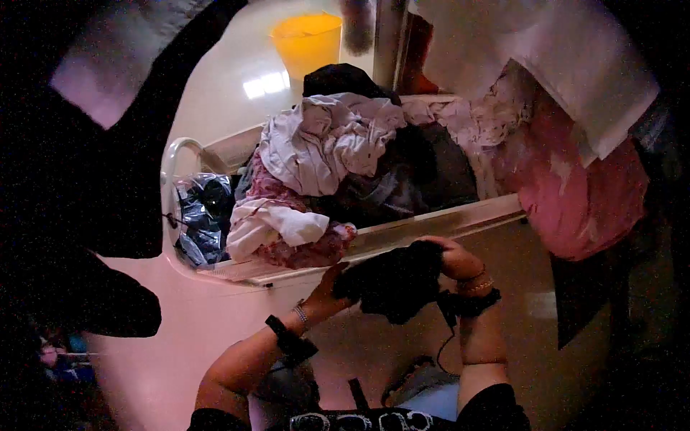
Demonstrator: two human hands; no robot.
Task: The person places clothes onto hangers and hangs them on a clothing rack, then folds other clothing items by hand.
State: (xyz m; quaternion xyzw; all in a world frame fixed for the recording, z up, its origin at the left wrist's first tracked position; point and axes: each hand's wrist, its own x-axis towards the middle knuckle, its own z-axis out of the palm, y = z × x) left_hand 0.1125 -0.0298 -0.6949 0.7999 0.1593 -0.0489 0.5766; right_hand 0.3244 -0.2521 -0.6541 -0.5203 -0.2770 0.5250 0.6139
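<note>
Between my two hands is a bunched black garment [394, 284], too dark for me to make out its kind. My left hand [328, 294] grips its left side, with the fingers partly hidden by the cloth. At its upper right, my right hand [458, 261] is closed on the same garment. Just beyond the hands stands a long white-framed bed or rack [438, 219] heaped with clothes. On the heap lie a pale pink garment [305, 147], a white cloth [277, 224] over a red-patterned one [302, 251], and dark clothes [431, 169].
A clear plastic bag with dark contents [205, 215] sits at the frame's left end. Behind the heap, a yellow bucket [307, 39] is on the floor. Pink cloth [582, 194] and white cloth [575, 79] hang at right. Dark hanging shapes border the left.
</note>
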